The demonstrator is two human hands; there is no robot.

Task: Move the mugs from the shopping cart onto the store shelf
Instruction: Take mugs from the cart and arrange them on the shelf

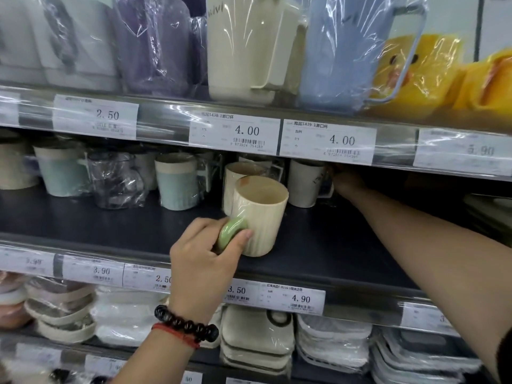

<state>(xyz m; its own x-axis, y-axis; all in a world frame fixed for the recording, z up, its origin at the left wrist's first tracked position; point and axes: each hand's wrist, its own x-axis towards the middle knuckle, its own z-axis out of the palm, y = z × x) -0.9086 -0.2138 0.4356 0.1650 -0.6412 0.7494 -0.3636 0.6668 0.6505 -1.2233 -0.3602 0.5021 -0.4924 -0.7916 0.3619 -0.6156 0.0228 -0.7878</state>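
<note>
A cream ribbed mug (261,217) with a green handle stands upright on the dark middle shelf (110,225), near its front edge. My left hand (205,259) grips the green handle from the left. Directly behind it stands a second cream mug (235,173). My right hand (346,181) reaches deep into the same shelf, next to the handle of a white mug (304,184). The shadow under the upper shelf hides its fingers. The shopping cart is out of view.
Teal mugs (177,184) and plastic-wrapped cups (116,178) fill the left back of the middle shelf. Wrapped pitchers (243,48) and yellow duck cups (415,76) stand on the shelf above. Stacked wrapped dishes (257,336) lie below. Price-tag rails edge each shelf.
</note>
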